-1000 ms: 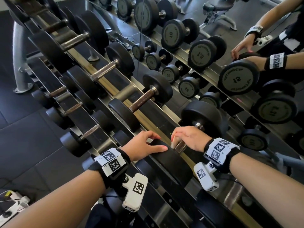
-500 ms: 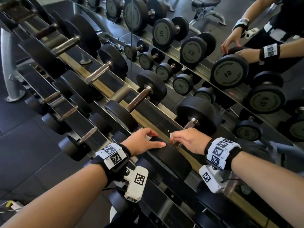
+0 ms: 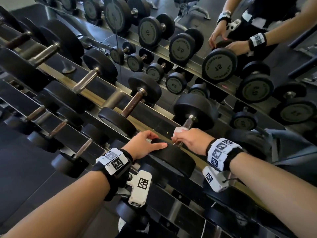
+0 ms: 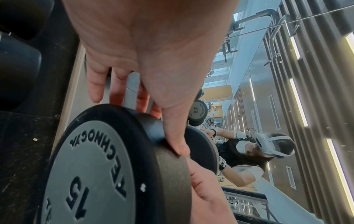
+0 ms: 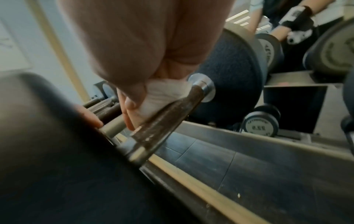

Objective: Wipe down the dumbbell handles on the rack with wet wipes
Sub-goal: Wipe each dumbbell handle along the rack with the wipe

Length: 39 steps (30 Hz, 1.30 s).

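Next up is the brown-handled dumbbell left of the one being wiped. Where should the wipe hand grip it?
Wrap the bare middle of the brown-handled dumbbell handle from above. It lies tilted across the rack, heads at both ends, so only the bar's top is exposed. The right hand holds the wipe.

The right hand (image 3: 189, 140) now sits lower on the dumbbell handle (image 3: 188, 124), closer to the near weight head (image 3: 173, 158) than a second ago, leaving more bare handle showing below the far weight head (image 3: 193, 109). A white wet wipe (image 3: 179, 130), hidden under the fingers earlier, now peeks out above the knuckles. The head view has also shifted, so the rack (image 3: 109, 93) and both hands sit slightly differently in it.
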Each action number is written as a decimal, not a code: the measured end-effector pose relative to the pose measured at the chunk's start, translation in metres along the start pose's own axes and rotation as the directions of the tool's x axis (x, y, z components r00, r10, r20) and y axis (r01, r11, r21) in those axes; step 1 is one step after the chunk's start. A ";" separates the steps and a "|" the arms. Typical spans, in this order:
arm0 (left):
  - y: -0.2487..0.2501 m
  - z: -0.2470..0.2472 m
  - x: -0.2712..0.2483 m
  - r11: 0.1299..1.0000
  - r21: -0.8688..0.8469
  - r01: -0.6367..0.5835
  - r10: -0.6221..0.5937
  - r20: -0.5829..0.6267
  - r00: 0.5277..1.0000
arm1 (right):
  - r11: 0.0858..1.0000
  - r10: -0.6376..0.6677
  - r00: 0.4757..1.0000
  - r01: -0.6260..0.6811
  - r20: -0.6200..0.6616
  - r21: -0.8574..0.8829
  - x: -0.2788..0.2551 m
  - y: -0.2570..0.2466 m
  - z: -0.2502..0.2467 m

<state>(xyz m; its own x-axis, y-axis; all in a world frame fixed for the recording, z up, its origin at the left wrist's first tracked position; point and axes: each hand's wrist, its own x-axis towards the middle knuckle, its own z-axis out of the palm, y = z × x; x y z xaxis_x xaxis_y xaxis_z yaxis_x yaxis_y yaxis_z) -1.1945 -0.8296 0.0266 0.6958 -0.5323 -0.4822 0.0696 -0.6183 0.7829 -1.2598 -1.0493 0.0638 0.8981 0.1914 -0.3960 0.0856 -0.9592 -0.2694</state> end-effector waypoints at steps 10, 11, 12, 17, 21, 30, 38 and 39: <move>0.003 0.007 -0.012 0.996 -0.024 -0.085 0.081 -0.124 0.989 | 0.717 0.183 0.975 -0.048 -0.122 0.695 -0.048 0.011 -0.003; 0.006 0.008 -0.013 0.994 -0.006 -0.110 0.108 -0.153 0.982 | 0.694 0.214 0.965 -0.040 -0.153 0.719 -0.057 0.014 -0.006; 0.011 0.009 -0.015 0.990 0.018 -0.141 0.142 -0.181 0.973 | 0.678 0.241 0.954 -0.035 -0.178 0.734 -0.066 0.019 -0.009; 0.047 0.036 -0.035 0.933 0.105 -0.343 0.359 -0.264 0.895 | 0.673 0.362 0.906 -0.091 -0.220 0.735 -0.110 0.050 -0.015; 0.082 0.078 -0.055 0.903 0.027 -0.430 0.421 -0.264 0.868 | 0.671 0.395 0.899 -0.142 -0.189 0.728 -0.144 0.076 -0.016; 0.098 0.177 -0.063 0.961 0.077 -0.264 0.259 0.070 0.963 | 0.777 0.372 0.905 -0.182 -0.205 0.603 -0.173 0.123 0.000; 0.075 0.208 -0.050 0.995 0.069 -0.072 0.065 0.098 0.993 | 0.978 0.116 0.982 -0.086 -0.150 0.192 -0.157 0.146 0.012; 0.074 0.209 -0.048 0.996 0.072 -0.058 0.051 0.104 0.993 | 0.985 0.098 0.986 -0.077 -0.131 0.154 -0.157 0.148 0.015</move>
<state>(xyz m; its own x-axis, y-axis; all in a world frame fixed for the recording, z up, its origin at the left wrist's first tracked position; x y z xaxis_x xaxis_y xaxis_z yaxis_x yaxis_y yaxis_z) -1.3727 -0.9708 0.0257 0.6207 -0.6200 -0.4799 -0.0227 -0.6260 0.7795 -1.3952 -1.2185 0.0725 0.9510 0.0677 -0.3017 -0.0515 -0.9275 -0.3702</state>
